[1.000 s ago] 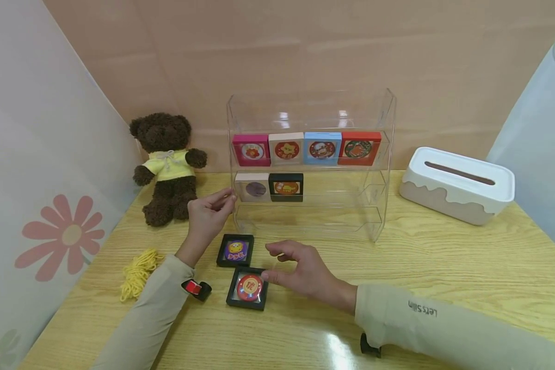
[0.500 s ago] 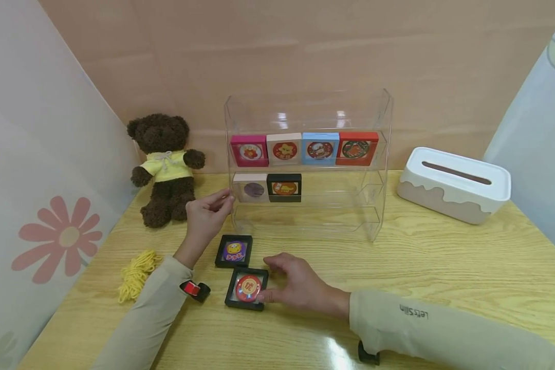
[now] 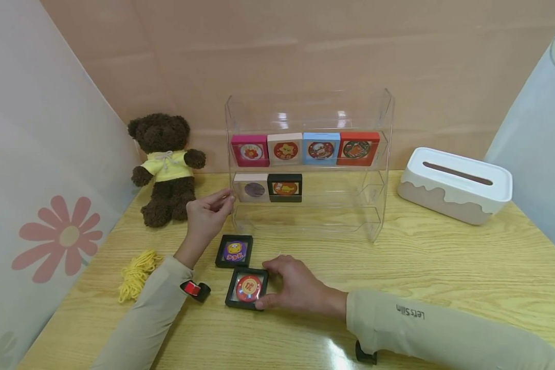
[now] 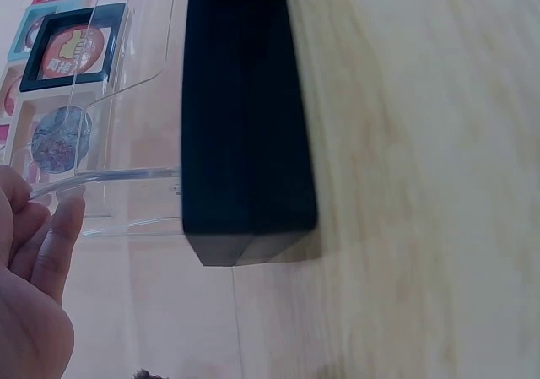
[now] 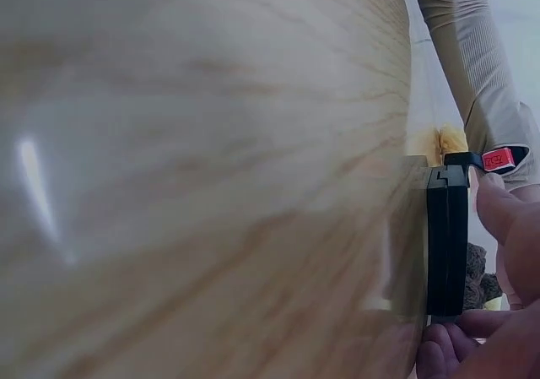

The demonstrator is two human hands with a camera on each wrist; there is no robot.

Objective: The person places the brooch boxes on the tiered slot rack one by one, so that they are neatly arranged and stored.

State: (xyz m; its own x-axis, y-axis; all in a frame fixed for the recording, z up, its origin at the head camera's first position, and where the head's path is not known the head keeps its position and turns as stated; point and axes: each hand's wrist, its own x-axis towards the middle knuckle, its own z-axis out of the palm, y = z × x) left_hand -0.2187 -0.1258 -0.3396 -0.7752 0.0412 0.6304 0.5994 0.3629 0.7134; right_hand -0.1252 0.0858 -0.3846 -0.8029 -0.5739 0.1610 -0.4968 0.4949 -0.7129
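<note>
My left hand (image 3: 208,213) pinches the left side edge of a clear acrylic display rack (image 3: 305,221); in the left wrist view its fingers (image 4: 59,244) meet the clear panel. On the table, my right hand (image 3: 300,288) holds a black square display case (image 3: 233,298) with a round red badge inside. The thumb is at its near right corner and the fingers are at its far right corner. In the right wrist view this black case (image 5: 447,240) lies flat, seen edge-on. Just beyond it is another black case (image 3: 234,251) with a purple badge.
The rack's middle tier bears several coloured badge cases (image 3: 321,149); a pale case (image 3: 251,188) and a black one (image 3: 284,188) stand below. A teddy bear (image 3: 166,172) and yellow yarn (image 3: 139,275) are at left. A white-topped tissue box (image 3: 453,185) is at right.
My right hand has come down and slightly left onto the case with the red badge, thumb and fingers closing on its right corners. The left hand has stayed at the rack's edge.
</note>
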